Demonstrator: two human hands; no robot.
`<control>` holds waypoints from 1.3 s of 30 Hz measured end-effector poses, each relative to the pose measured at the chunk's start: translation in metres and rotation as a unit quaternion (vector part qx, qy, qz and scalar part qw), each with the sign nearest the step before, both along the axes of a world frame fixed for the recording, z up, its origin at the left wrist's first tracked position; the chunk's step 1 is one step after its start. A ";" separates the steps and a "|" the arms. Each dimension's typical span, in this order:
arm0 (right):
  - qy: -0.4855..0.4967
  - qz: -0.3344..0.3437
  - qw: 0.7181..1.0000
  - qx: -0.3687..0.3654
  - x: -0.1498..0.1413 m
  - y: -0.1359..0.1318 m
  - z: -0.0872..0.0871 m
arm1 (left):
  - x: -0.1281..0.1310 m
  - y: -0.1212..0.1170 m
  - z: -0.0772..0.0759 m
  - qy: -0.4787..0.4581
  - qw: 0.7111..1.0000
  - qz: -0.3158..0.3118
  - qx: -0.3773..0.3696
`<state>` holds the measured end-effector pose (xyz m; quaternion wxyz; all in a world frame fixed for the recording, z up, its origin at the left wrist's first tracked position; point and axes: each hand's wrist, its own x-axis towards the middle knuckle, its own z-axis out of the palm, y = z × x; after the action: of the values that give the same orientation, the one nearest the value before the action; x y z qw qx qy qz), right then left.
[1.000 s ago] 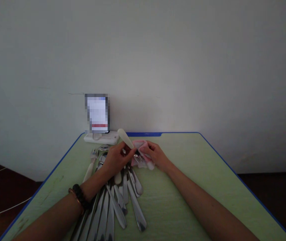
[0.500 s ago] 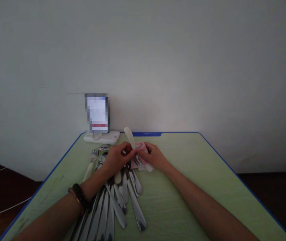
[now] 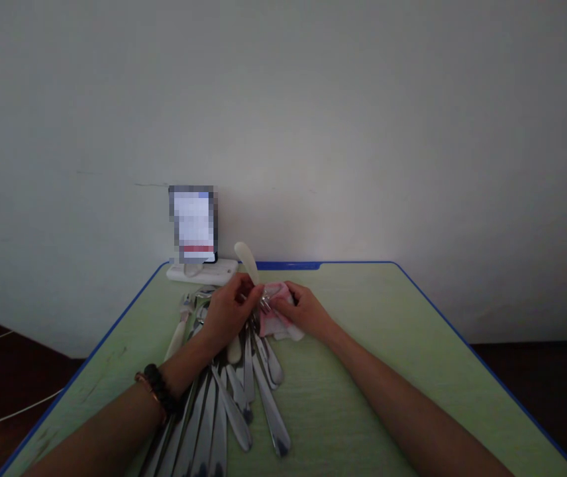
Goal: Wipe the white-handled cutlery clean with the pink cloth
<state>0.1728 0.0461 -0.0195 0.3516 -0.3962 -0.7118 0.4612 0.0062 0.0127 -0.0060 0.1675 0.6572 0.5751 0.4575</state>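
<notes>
A fork (image 3: 246,260) with a pale cream handle is pinched near its neck by my left hand (image 3: 231,305). Its handle points up and away, while the metal tines lean down toward a pink and white cloth (image 3: 274,322). My right hand (image 3: 305,309) is closed on that cloth, thumb on top, just right of the tines. Beneath and in front of my left wrist spreads a pile of metal cutlery (image 3: 234,404), handles toward me. Another cream-handled fork (image 3: 178,334) lies at the pile's left side, partly behind my left forearm.
At the back left, a phone (image 3: 194,225) with a blurred screen stands on a white base (image 3: 204,272). The green table (image 3: 363,318) has a blue rim and meets a plain wall (image 3: 363,132). White cords (image 3: 15,412) run past its left side.
My left hand and the fork have shifted slightly left and away, so the tines show more over the cloth. My right hand has hardly moved.
</notes>
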 end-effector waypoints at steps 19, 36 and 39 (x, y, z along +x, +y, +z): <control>-0.037 -0.001 0.999 0.036 0.001 0.000 -0.001 | -0.004 0.000 -0.001 0.055 0.994 -0.099 0.005; -0.044 0.001 0.998 0.052 0.001 0.001 -0.003 | -0.002 0.002 -0.003 0.032 0.992 -0.118 -0.029; -0.049 -0.003 0.997 0.058 0.001 0.001 -0.004 | -0.002 0.002 -0.003 0.054 0.991 -0.118 -0.027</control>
<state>0.1737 0.0473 -0.0231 0.3396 -0.3992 -0.7530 0.3978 0.0041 0.0146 -0.0090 0.2064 0.7392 0.5141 0.3830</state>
